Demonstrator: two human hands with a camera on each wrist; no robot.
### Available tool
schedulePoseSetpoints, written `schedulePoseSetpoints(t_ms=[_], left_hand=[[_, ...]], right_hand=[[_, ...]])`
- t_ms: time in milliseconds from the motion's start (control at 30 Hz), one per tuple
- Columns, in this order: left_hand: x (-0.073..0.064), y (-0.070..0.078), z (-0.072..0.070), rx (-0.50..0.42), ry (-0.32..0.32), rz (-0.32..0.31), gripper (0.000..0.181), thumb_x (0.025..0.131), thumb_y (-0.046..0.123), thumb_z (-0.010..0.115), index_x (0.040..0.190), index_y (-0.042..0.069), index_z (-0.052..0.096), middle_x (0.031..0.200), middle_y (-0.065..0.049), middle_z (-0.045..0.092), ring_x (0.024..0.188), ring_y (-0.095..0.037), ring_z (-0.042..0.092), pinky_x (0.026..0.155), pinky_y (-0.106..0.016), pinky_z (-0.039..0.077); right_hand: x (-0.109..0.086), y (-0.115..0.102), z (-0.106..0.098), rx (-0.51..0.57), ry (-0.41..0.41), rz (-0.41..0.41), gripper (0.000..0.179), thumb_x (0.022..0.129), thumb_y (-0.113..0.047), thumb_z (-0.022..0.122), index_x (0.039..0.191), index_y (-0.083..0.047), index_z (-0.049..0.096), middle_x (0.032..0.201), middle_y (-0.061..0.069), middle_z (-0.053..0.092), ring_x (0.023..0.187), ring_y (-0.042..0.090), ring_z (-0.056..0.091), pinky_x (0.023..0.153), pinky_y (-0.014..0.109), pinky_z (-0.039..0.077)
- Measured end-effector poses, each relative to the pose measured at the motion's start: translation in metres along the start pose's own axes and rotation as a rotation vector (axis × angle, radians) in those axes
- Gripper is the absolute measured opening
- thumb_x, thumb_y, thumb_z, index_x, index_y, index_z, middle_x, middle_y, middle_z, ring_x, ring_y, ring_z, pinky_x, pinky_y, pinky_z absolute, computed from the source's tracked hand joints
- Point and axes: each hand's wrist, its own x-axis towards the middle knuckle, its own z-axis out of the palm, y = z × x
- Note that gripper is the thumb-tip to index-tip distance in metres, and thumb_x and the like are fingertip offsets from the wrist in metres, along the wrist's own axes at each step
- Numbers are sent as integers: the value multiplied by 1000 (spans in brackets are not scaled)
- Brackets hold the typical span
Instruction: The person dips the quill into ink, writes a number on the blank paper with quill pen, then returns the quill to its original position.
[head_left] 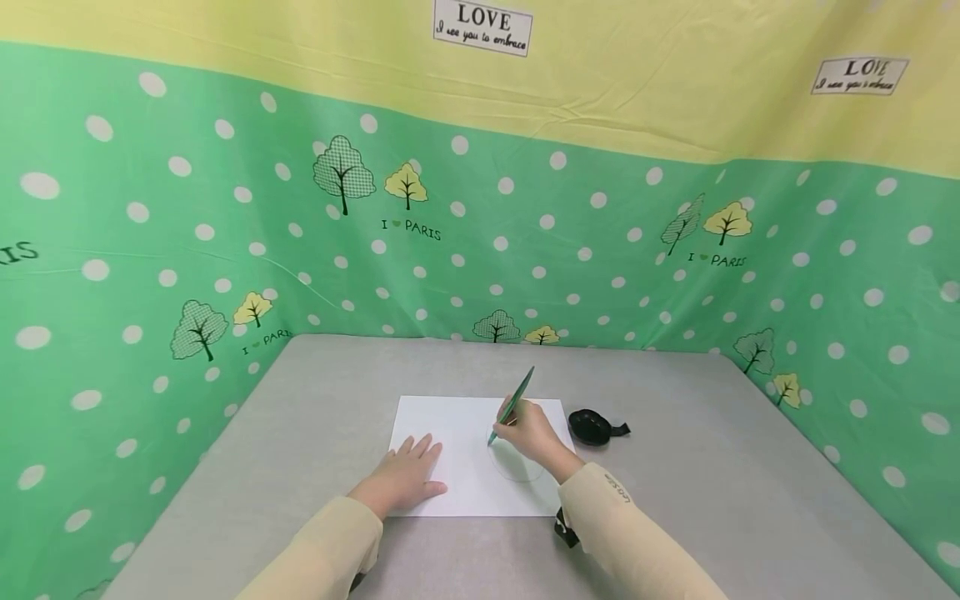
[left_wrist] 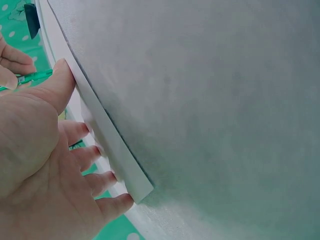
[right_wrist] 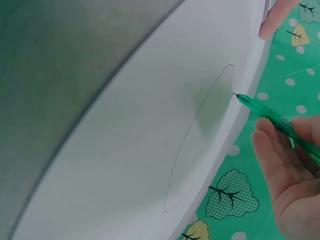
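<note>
A white sheet of paper [head_left: 461, 417] lies on the grey table, with a thin curved line [right_wrist: 172, 172] drawn on its right half. My right hand [head_left: 534, 432] pinches a green pen [head_left: 516, 402] between thumb and fingers. In the right wrist view the tip of that pen [right_wrist: 262, 109] touches the paper at one end of the line. Flat on the paper's left side rests my left hand [head_left: 408, 477], fingers spread and thumb pointing right. The left wrist view shows the fingertips [left_wrist: 102, 182] of this hand on the sheet near its edge.
A small black pan-shaped dish [head_left: 590, 427] with a short handle sits just right of the paper. Grey tabletop [head_left: 337, 375] surrounds the sheet. Behind and at both sides hangs a green and yellow curtain [head_left: 420, 292] with dots and trees.
</note>
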Motion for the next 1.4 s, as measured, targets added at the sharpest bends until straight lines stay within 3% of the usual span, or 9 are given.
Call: schedulePoseSetpoints(t_ms=[467, 767, 1400], left_hand=[[2, 2, 3, 4, 3, -23, 66, 87, 40, 59, 137, 1, 40, 145, -19, 30, 132, -41, 21, 104, -56, 19], [1, 1, 2, -12, 21, 3, 64, 88, 38, 59, 136, 0, 41, 144, -21, 31, 131, -43, 22, 104, -57, 20], [0, 0, 1, -21, 25, 16, 64, 88, 37, 59, 136, -2, 40, 143, -22, 30, 131, -44, 22, 103, -58, 20]], right_hand=[[1, 1, -4, 3, 6, 28, 8, 81, -4, 65, 78, -5, 57, 69, -1, 60, 67, 12, 59, 61, 27, 50], [3, -4, -20, 55, 31, 31, 8, 84, -6, 64, 80, -5, 58, 68, -1, 62, 65, 13, 59, 58, 29, 50], [3, 0, -57, 146, 125, 135, 6, 85, -7, 63, 84, -5, 58, 72, 4, 63, 71, 20, 63, 66, 34, 52]])
